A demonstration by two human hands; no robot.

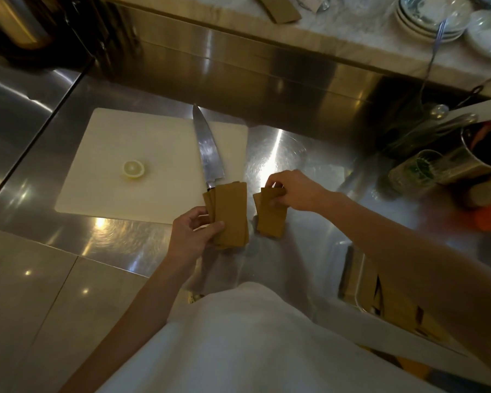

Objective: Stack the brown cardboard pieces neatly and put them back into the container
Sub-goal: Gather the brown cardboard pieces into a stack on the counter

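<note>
Head view, left hand gripping cardboard stack, no legible writing

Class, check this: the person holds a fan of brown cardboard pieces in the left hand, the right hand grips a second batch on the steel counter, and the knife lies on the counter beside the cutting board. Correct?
Not quite. In the head view the knife lies on the white cutting board, not beside it. The rest holds: the left hand holds the fanned cardboard pieces, and the right hand grips the second batch on the steel counter.
</note>
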